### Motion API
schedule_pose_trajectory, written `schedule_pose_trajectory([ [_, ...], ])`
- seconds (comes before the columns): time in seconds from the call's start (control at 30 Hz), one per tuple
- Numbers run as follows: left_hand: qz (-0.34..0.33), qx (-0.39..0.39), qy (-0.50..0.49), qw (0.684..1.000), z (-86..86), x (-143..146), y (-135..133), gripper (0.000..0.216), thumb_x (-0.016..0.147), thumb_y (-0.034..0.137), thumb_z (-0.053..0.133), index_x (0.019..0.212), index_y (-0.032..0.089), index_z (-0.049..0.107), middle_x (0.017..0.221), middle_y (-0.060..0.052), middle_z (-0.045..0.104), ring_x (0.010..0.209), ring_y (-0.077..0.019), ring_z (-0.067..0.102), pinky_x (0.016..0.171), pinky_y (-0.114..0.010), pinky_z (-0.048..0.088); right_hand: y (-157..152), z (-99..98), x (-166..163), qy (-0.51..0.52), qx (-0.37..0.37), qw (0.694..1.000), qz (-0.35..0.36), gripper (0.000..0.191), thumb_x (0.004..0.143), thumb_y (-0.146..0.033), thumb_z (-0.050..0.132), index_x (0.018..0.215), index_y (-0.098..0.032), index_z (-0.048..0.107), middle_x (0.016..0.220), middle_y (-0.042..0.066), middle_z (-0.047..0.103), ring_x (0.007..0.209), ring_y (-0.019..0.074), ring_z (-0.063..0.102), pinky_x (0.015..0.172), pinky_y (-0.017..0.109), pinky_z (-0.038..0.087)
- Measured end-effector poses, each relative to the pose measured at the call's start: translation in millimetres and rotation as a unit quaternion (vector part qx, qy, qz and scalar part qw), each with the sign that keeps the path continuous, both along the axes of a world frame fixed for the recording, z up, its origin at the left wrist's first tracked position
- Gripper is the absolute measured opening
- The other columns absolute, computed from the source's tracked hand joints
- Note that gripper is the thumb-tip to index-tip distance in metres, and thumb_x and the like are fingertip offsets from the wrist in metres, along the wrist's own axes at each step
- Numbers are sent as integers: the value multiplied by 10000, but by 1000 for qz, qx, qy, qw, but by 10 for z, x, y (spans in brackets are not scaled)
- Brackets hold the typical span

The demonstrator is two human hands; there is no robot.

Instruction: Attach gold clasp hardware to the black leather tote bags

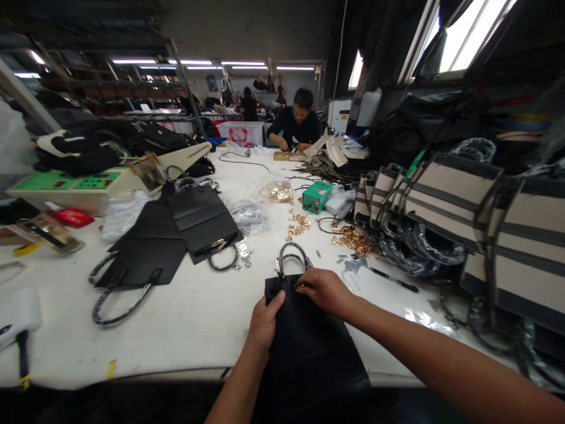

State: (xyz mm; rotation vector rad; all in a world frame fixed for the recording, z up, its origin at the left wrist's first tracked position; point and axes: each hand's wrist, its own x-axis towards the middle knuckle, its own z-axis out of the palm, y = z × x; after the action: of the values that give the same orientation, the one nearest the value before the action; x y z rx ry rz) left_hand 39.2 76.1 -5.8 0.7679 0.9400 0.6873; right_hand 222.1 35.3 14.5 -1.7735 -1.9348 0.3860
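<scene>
A black handbag panel (318,341) lies over the table's front edge, its wrapped loop handle (293,250) pointing away from me. My left hand (265,321) grips the panel's left edge, thumb on top near the handle's base. With fingers pinched together, my right hand (324,290) works at the panel's top edge by the handle's right base. Something small and coppery shows at those fingertips, too small to name. A thin metallic piece stands by the handle's left side. Gold metal fittings (298,225) are scattered beyond the handle.
More black bag panels (150,241) with handles lie at left. A green box (316,196) stands mid-table, with a gold fittings pile (353,240) nearby. Beige-and-black bag pieces (450,188) are stacked at right, near a black pen-like tool (392,279). A co-worker (295,126) sits across.
</scene>
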Motion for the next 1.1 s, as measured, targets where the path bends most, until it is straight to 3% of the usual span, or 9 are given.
schedule_pose_trajectory([
  [0.13, 27, 14, 7, 1000, 20, 27, -48, 351, 745, 311, 761, 1028, 119, 688, 802, -79, 763, 749, -244, 729, 730, -342, 589, -35, 62, 38, 20, 13, 1000, 3, 107, 873, -253, 636, 947, -244, 713, 894, 3, 697, 850, 142, 635, 767, 225, 445],
  [0.3, 15, 10, 3, 1000, -10, 27, -32, 363, 761, 276, 748, 1081, 120, 679, 841, -88, 766, 764, -243, 729, 740, -345, 591, -32, 120, 41, -15, -1, 1000, 13, 94, 876, -258, 618, 892, -250, 710, 874, -7, 688, 826, 139, 631, 726, 219, 425],
  [0.53, -12, -20, -33, 999, -109, 12, 57, 433, 761, 279, 750, 1156, 138, 642, 962, -109, 757, 844, -250, 727, 800, -369, 580, 41, -19, -35, -24, -13, 999, -18, 93, 879, -251, 604, 873, -229, 694, 891, 9, 686, 849, 151, 626, 741, 229, 417],
  [0.7, -5, -11, 37, 999, -99, 44, 96, 416, 749, 311, 752, 1106, 120, 657, 910, -124, 759, 831, -268, 724, 795, -397, 572, 4, 54, -51, -34, 10, 999, -27, 61, 844, -239, 629, 833, -226, 687, 865, 12, 681, 834, 170, 631, 711, 237, 427],
  [0.77, -16, 29, 69, 997, -93, 51, 109, 424, 744, 364, 747, 1077, 113, 668, 901, -127, 757, 851, -280, 719, 820, -407, 558, -51, 96, -52, -37, 23, 999, -32, 78, 856, -236, 612, 863, -231, 690, 864, 16, 674, 842, 179, 632, 717, 245, 440],
  [0.87, -17, 170, 139, 976, -102, 57, 121, 462, 732, 439, 732, 1063, 122, 669, 974, -121, 745, 957, -294, 690, 905, -412, 513, -187, 53, -70, -15, 56, 996, -60, 215, 896, -217, 558, 1083, -257, 655, 972, 32, 661, 920, 192, 624, 790, 274, 469],
  [1.0, 50, 314, 244, 916, -141, 78, 104, 616, 742, 404, 703, 1290, 175, 540, 1202, -124, 666, 1160, -292, 593, 1022, -431, 423, -372, -224, -131, 61, 131, 984, -105, 391, 884, -158, 546, 1258, -271, 559, 1134, 57, 613, 1026, 206, 584, 912, 336, 476],
  [1.1, 23, 364, 302, 881, -167, 86, 89, 536, 795, 383, 628, 1299, 224, 540, 1298, -100, 612, 1241, -273, 532, 1080, -426, 358, -422, -443, -173, 97, 176, 972, -122, 470, 857, -126, 551, 1306, -260, 514, 1198, 75, 585, 1083, 222, 554, 962, 383, 470],
])
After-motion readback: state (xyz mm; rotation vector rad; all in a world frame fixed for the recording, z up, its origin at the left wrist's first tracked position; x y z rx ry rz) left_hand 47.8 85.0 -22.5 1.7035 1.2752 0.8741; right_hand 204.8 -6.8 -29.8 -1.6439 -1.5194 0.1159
